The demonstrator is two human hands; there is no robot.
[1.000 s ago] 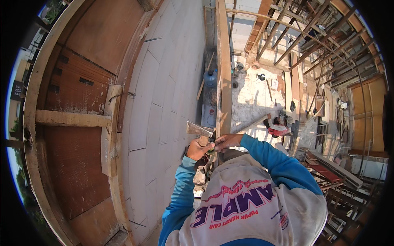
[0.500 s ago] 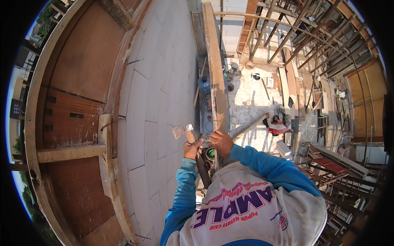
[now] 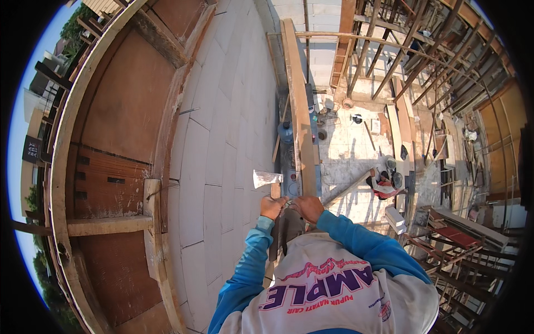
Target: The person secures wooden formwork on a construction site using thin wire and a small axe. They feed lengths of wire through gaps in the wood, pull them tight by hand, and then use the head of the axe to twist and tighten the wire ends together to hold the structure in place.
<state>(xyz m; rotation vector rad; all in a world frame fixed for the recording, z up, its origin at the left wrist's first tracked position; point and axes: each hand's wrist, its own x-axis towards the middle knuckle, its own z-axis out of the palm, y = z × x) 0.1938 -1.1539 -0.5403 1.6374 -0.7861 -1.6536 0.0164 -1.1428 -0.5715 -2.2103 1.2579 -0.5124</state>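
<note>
A hatchet with a pale metal head and a wooden handle stands upright in front of me, its blade pointing left. My left hand is closed around the handle, below the head. Close beside it, my right hand has its fingers curled in a pinch. The fingertips of both hands meet over a small item between them, too small to make out. Just beyond my right hand runs a long wooden plank, leading away from me.
A white block wall rises on the left beside wooden formwork panels. Far below, a person in red and white crouches on the tiled floor near a board. Wooden props and stacked timber fill the right. A blue water jug sits beside the plank.
My hands have drawn closer together, fingertips now meeting. The hatchet has turned more upright, and the whole view has shifted slightly.
</note>
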